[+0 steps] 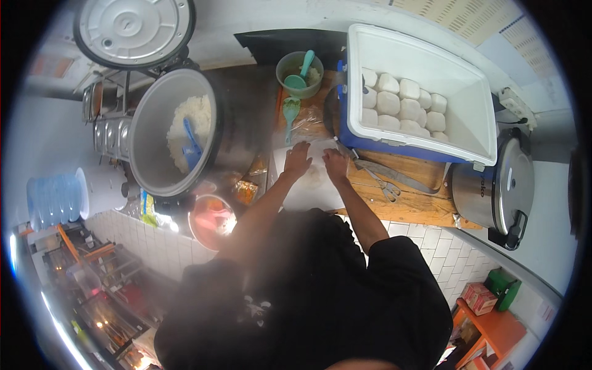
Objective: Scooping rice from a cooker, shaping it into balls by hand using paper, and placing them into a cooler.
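A white sheet (303, 200), paper or film, lies on the worktop before me, with a faint darker patch near its middle. Over the sheet's far left part rests my left hand (297, 160), its fingers spread. My right hand (335, 163) is at the far right part, fingers curled; whether they pinch the sheet is hidden. Beyond my left hand lies a green rice paddle (291, 113) with residue on its blade, beside crumpled clear plastic film (309, 119). Scissors (387, 186) and a grey strap (400, 172) lie to the right of my right hand.
A blue-and-white cooler box (418, 149) holds several pale wrapped blocks (388, 102). A large pot (150, 138) of rice with a blue paddle (192, 143) stands left. At the back is a green bowl (282, 76) with a ladle; a steel rice cooker (476, 185) stands right.
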Motion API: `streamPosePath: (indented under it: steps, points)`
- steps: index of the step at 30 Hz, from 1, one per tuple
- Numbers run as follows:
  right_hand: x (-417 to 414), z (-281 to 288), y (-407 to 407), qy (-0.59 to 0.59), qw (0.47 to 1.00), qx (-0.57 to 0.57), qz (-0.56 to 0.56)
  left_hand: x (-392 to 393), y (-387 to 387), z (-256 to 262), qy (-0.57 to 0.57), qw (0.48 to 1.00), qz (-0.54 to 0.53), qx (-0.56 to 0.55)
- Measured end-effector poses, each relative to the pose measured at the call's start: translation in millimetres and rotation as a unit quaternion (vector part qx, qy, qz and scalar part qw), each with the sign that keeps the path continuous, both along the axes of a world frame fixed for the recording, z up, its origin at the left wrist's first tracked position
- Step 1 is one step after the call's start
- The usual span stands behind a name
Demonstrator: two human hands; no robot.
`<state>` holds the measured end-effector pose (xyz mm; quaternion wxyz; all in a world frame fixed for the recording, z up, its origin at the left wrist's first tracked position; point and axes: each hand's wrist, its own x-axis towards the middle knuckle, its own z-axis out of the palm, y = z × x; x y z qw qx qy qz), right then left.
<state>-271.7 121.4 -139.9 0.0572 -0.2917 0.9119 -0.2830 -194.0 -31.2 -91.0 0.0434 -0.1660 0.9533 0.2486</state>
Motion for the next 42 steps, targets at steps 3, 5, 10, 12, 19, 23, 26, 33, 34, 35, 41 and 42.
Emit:
streamPosePath:
  steps: [3,5,10,12,19,23,26,33,34,35,41,42]
  points:
    - [2.8,-1.2,0.3,-0.012,0.997,0.07,0.02,-3.8,-1.3,-7.5,-0.03,0.999,-0.016,-0.035]
    - [8.3,-11.3,2.5,0.053,0.996,0.075,0.009,-10.9,0.8,-7.0,-0.048,0.996,-0.04,-0.059]
    - [20.8,-7.7,-3.8,-0.05,0.997,-0.027,-0.049,-12.3,1.9,-1.8,-0.077,0.993,-0.047,-0.079]
    - [23.5,0.3,-3.6,-0.038,0.998,-0.023,-0.033,-7.3,2.3,-5.7,-0.042,0.992,-0.054,-0.107]
    - [26.0,-1.1,3.2,0.039,0.999,0.011,0.023,-18.1,8.0,-7.7,0.002,0.989,-0.088,-0.119]
    - [24.3,-1.9,1.8,0.022,1.0,0.011,0.013,-28.0,5.7,-4.6,0.029,0.994,-0.065,-0.078]
    - [25.4,0.3,0.9,0.008,1.0,0.013,0.01,-27.1,4.4,-7.8,0.037,0.997,-0.017,-0.068]
    - [17.6,1.1,10.2,-0.016,0.995,-0.096,-0.037,-24.4,5.8,-3.7,0.073,0.996,0.003,-0.046]
    - [15.4,2.2,12.2,0.019,0.985,-0.165,-0.054,-22.8,5.6,-1.9,0.105,0.994,0.005,-0.035]
    - [14.6,3.3,13.5,0.02,0.985,-0.165,-0.054,-20.7,5.0,0.2,0.105,0.994,0.005,-0.035]
    - [0.6,33.5,27.2,-0.116,0.953,-0.235,-0.153,14.2,5.9,8.5,0.145,0.988,-0.03,0.05]
    - [-2.2,38.4,28.2,-0.115,0.953,-0.236,-0.153,19.1,5.9,12.0,0.153,0.985,-0.023,0.07]
